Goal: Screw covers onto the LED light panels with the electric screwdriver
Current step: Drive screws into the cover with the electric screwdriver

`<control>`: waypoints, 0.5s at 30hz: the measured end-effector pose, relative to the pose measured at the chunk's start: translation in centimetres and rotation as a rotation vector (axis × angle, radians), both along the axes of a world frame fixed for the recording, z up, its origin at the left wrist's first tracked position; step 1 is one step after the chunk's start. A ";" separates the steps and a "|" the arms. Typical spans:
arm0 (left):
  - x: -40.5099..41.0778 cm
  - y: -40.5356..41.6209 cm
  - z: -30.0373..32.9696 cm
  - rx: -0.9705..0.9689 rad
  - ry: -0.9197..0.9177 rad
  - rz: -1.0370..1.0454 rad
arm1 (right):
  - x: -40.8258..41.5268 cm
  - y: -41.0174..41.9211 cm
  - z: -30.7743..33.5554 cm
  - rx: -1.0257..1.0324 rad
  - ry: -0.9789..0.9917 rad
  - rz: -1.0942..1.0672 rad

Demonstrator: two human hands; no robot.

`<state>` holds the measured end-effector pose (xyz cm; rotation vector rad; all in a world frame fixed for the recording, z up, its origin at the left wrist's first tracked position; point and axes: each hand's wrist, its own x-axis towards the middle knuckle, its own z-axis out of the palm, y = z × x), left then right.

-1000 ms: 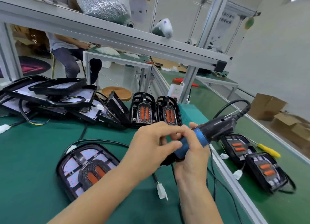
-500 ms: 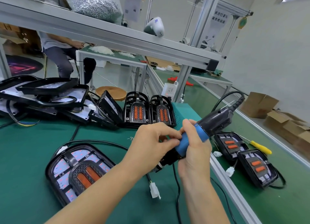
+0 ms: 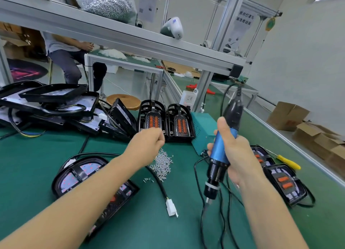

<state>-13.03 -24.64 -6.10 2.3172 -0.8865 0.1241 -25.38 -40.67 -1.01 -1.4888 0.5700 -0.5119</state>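
My right hand [image 3: 237,155] grips the screwdriver [image 3: 222,149], left hand [image 3: 149,143] curled above loose screws [image 3: 163,163]; nearest panel [image 3: 89,183] awaits fastening.

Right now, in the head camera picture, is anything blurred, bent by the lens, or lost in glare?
Head view: even light, no strong glare; wide-angle lens bends the grey aluminium shelf beam and stretches both forearms at the bottom edge; the left hand over the small silver screw pile looks slightly soft; the blue-and-black electric screwdriver in the right hand is sharp.
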 end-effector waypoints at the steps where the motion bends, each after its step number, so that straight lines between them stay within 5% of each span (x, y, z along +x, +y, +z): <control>1: 0.6 -0.1 -0.7 0.087 -0.017 0.019 | 0.1 -0.7 -0.2 -0.066 0.089 0.013; 7: 2.3 -1.1 -4.0 0.473 -0.091 0.102 | 2.0 -4.0 -5.0 -0.472 0.578 0.058; 15: 3.6 -0.9 -6.3 0.572 -0.116 0.132 | 3.9 -4.7 -11.2 -0.941 1.009 0.141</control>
